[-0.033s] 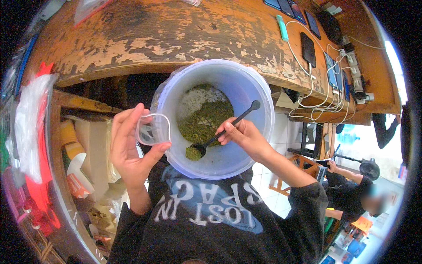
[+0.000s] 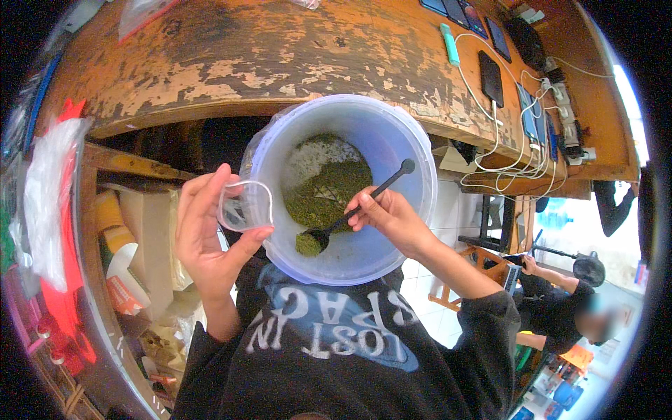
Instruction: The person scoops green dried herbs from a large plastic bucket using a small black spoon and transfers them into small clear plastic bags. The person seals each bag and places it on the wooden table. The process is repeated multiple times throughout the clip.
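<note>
My left hand (image 2: 210,234) is closed on a small clear plastic bag (image 2: 243,210), pinched between thumb and fingers so that its mouth gapes. The bag is beside the left rim of a large translucent plastic bucket (image 2: 414,154). My right hand (image 2: 383,217) reaches over the bucket and grips the handle of a black plastic measuring spoon (image 2: 385,186). Its bowl, at the lower left inside the bucket, carries a heap of green powder (image 2: 308,244). More dry, crushed green material (image 2: 329,185) covers part of the bucket's floor.
A worn wooden table (image 2: 280,49) lies beyond the bucket. Charging phones (image 2: 491,78), cables and a teal stick-shaped thing (image 2: 449,44) lie on its right. Plastic bags (image 2: 52,203) and a cardboard box (image 2: 150,245) are at left. Another person (image 2: 560,308) sits at far right.
</note>
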Tool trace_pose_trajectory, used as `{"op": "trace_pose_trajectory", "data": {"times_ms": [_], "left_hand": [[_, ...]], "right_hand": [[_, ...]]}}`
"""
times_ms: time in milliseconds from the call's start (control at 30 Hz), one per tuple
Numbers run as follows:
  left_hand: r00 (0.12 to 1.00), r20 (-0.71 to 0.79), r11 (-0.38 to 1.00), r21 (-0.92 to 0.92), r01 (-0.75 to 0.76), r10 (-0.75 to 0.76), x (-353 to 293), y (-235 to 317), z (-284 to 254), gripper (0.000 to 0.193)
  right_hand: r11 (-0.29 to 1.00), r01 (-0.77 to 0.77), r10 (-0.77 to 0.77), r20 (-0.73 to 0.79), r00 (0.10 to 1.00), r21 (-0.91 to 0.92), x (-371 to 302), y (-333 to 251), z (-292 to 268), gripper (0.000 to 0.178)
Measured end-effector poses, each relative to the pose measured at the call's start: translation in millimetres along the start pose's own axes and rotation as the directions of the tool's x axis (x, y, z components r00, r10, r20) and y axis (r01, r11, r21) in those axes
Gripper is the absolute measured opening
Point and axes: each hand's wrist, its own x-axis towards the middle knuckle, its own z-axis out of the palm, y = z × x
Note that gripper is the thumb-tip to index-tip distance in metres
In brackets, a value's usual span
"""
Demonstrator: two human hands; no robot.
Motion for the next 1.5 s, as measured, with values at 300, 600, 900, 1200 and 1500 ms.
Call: {"op": "trace_pose_trajectory", "data": {"times_ms": [300,600,900,1200,1500], "left_hand": [[0.995,0.093,0.981,0.190,-0.042,0.024,4.0,5.4,7.5,0.062],[0.931,0.351,0.913,0.338,-0.227,0.102,11.5,11.3,50.7,0.060],[0.976,0.215,0.992,0.128,-0.006,-0.022,10.5,5.2,76.4,0.062],[0.798,0.302,0.781,-0.206,0.589,-0.522,3.5,-19.2,65.7,0.025],[0.781,0.311,0.714,-0.321,0.623,-0.542,10.4,-0.2,64.4,0.018]], "right_hand": [[0.931,0.363,-0.340,-0.268,0.902,0.044,-17.5,-40.3,-1.5,0.030],[0.760,0.643,-0.624,-0.384,0.680,-0.096,-45.7,-80.3,-2.2,0.025],[0.767,0.589,-0.632,-0.144,0.761,-0.254,-41.6,-62.0,0.7,0.021],[0.581,0.809,-0.760,-0.410,0.504,-0.083,-41.9,-64.3,-5.9,0.016],[0.795,0.488,-0.591,-0.274,0.759,-0.361,-22.7,-39.4,14.3,0.021]]}}
